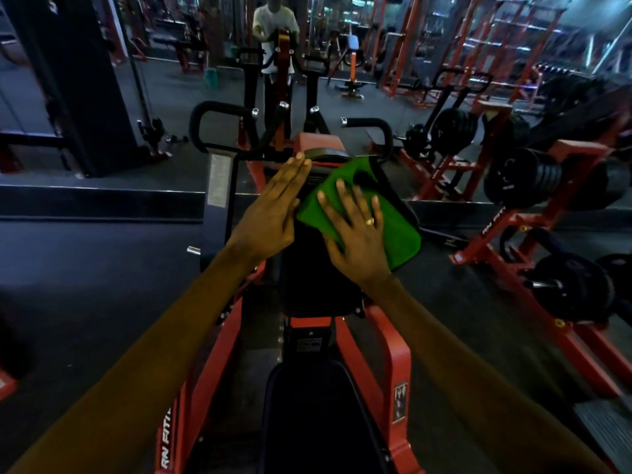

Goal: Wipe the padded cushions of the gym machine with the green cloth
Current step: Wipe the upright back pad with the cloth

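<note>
Green cloth [386,220] lies on the black chest pad [307,268]; right hand [355,241] presses it, fingers apart; left hand [270,213] flat, fingers together.

The green cloth [400,234] lies flat on the black chest pad [307,282] and hangs over its right edge. The black seat pad [307,412] sits below.

Dim, bluish gym light with deep shadows, a soft murky background, and wide-angle bending at the edges.
</note>
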{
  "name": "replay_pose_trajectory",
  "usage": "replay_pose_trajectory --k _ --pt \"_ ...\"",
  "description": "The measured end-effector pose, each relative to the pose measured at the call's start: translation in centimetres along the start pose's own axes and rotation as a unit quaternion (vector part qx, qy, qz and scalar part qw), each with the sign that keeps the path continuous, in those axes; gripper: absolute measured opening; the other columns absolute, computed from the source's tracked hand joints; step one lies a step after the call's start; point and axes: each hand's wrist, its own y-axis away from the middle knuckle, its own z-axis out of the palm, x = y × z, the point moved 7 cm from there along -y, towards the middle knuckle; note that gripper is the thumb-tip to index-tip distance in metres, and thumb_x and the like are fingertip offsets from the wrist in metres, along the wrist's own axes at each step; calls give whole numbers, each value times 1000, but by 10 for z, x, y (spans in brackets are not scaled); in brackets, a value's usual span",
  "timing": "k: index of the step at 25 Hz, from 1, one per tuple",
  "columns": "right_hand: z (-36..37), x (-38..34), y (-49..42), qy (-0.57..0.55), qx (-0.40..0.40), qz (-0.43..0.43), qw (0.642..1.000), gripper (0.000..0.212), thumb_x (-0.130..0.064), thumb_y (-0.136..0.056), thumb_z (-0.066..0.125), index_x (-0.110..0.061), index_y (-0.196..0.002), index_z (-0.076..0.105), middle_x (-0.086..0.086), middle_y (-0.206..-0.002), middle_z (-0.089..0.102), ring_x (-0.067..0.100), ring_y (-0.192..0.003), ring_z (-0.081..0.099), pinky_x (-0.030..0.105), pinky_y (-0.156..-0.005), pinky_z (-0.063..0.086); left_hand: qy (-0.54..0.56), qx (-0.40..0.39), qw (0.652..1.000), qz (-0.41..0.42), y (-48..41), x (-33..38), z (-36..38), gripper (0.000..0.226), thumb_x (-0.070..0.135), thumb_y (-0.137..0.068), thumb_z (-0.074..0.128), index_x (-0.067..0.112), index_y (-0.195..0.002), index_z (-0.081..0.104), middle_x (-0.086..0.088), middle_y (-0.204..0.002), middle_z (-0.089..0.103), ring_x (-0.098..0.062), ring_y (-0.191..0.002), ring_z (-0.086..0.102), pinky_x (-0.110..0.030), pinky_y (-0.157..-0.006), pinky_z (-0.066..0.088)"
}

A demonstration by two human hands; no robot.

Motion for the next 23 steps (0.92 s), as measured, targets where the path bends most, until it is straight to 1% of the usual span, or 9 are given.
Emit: replay_pose_trajectory --k 2,4,7,9,13,16,19,21,23 --pt "-6 1 -23 0 15 28 999 62 -40 -98 48 -27 -157 33 4 -166 23 27 -155 15 47 -124 2 24 9 999 -32 2 -3 4 68 -8 -94 44 2 -158 22 -13 -167 16 -23 -156 11 -30 -125 14" --pt "3 -2 -6 16 13 29 999 64 -39 -97 48 -28 -157 30 3 -166 24 29 -152 21 47 -124 3 52 29 996 -60 4 -4 5 65 -7 -97 44 4 -158 22 -12 -167 16 -21 -156 11 -26 -125 13" --pt "31 -7 59 56 -57 -52 995 64 -36 -93 47 -30 -155 29 0 -162 24 30 -133 40 50 -119 16 91 69 989 -94 9 -4 7 56 8 -106 43 6 -158 22 -9 -167 18 -18 -155 15 -24 -123 18" --pt "39 -4 81 75 -101 -100 987 65 -35 -91 46 -31 -154 30 -2 -161 25 27 -124 45 49 -116 20 134 78 977 -148 20 -11 15 59 20 -107 43 10 -160 19 -7 -166 22 -17 -153 22 -26 -122 24" --pt "27 1 62 81 -99 -230 965 73 -34 -88 61 -32 -155 33 -6 -164 27 23 -131 42 42 -121 11 173 54 956 -231 47 -17 42 63 34 -108 36 22 -162 6 -5 -164 30 -18 -148 33 -40 -119 34" --pt "5 5 14 74 -44 -254 963 70 -38 -90 60 -31 -155 37 -6 -164 23 22 -142 36 39 -123 6 184 59 951 -240 50 -10 45 62 28 -109 36 28 -161 1 -7 -161 34 -19 -143 41 -27 -113 37" --pt "5 0 3 54 -24 -234 970 70 -36 -92 56 -29 -157 34 -5 -165 20 23 -147 30 41 -123 2 157 70 945 -279 52 -8 41 60 29 -109 36 36 -159 3 -1 -153 45 -7 -126 49 -16 -99 40" --pt "17 3 27 27 -34 -281 959 72 -30 -88 61 -25 -155 36 -3 -162 28 25 -142 34 40 -124 1 132 90 939 -303 55 -3 42 58 30 -110 34 29 -160 6 11 -145 43 7 -117 44 -9 -93 38" --pt "26 15 51 18 -71 -346 935 76 -27 -81 65 -22 -152 38 1 -158 41 25 -140 36 37 -125 -2 136 114 929 -324 59 4 47 58 29 -110 34 25 -161 8 18 -144 34 16 -120 36 0 -93 33"
